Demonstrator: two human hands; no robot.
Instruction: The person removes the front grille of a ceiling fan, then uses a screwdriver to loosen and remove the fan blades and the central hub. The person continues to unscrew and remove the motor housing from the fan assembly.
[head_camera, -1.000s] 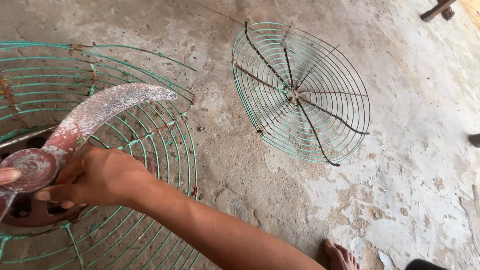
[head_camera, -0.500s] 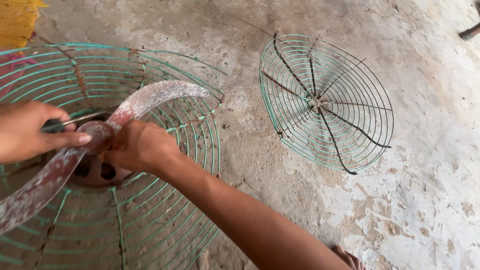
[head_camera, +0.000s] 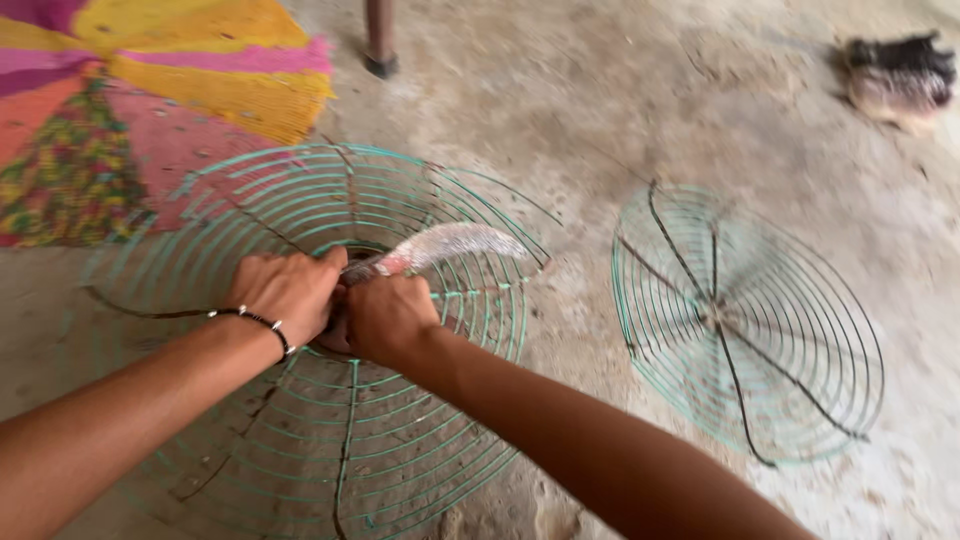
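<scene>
A large green wire fan guard (head_camera: 420, 200) lies on the concrete floor with a rusty red fan blade (head_camera: 450, 243) at its centre. One dusty blade tip sticks out to the right. My left hand (head_camera: 288, 290), wearing a thin black bracelet, is closed over the hub from the left; what it grips is hidden. My right hand (head_camera: 388, 318) is closed on the hub from the right, touching the left hand. A second, smaller green wire guard (head_camera: 745, 320) lies apart on the floor to the right.
A colourful woven mat (head_camera: 130, 110) lies at the upper left, partly under the big guard. A dark post leg (head_camera: 379, 40) stands at the top. A blurred dark and pale object (head_camera: 895, 75) sits at the upper right. Bare concrete surrounds both guards.
The view pulled back and swung left, showing the mat. My left hand came in over the hub beside my right. Less of the blade shows now.
</scene>
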